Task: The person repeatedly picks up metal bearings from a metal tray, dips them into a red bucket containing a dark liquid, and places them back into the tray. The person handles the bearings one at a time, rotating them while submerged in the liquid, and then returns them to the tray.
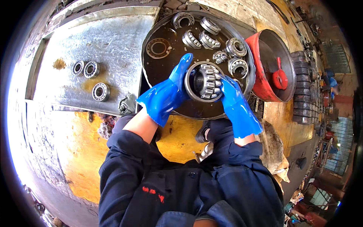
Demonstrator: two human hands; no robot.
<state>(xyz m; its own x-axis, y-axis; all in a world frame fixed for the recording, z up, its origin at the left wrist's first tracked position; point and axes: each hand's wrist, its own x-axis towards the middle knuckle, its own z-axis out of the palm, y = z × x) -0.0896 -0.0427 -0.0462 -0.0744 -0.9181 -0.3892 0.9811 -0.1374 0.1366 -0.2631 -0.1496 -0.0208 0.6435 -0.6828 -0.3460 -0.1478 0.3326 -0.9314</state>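
Between my hands, above a round basin (145, 68) of dark oily liquid, is a large spherical roller bearing (204, 82). Its inner part with the rollers sits tilted inside the outer ring. My left hand (171, 90), in a blue rubber glove, is closed on the ring's left side with the thumb pointing up. Gloved in blue as well, my right hand (235, 100) grips the right side, its fingertips at the rollers. Several other bearings (210, 39) lie in the basin's far and right part, and a flat bearing ring (158, 48) rests in the liquid at far left.
On the left, a metal tray (113, 49) carries three smaller bearings (100, 92) and a grey rag (127, 104) at its near corner. To the right stands a red drum (261, 72) holding a red ladle-like scoop (280, 78). Dark stacked blocks (303, 87) line up beyond it.
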